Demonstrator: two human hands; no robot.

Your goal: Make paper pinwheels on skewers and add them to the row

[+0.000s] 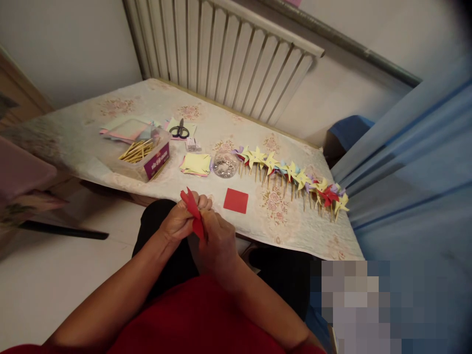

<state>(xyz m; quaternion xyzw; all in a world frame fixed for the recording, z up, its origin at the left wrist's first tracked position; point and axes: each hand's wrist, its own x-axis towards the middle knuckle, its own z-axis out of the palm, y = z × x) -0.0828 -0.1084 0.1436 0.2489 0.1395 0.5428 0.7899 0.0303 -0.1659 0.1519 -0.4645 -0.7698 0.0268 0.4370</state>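
Note:
Over my lap, just off the table's near edge, both hands meet around a red paper pinwheel [197, 227] with bent blades. My left hand [179, 219] is closed on it from the left. Pressed against it from the right is my right hand [219, 233], its fingers curled in; whether it also holds a pin or stick is hidden. A flat red paper square [236, 201] lies on the table just beyond my right hand. Behind it sits a clear round dish [225, 164] of small shiny pieces, probably pins. Beside the dish is a stack of yellow paper squares [195, 163].
Finished pinwheels [291, 172] on sticks lie in a row along the table's right. A plastic box [147, 160] of wooden sticks [137, 151] stands left, near black scissors [179, 130], small boxes [192, 144] and paper sheets [125, 129]. A radiator [228, 54] lines the wall.

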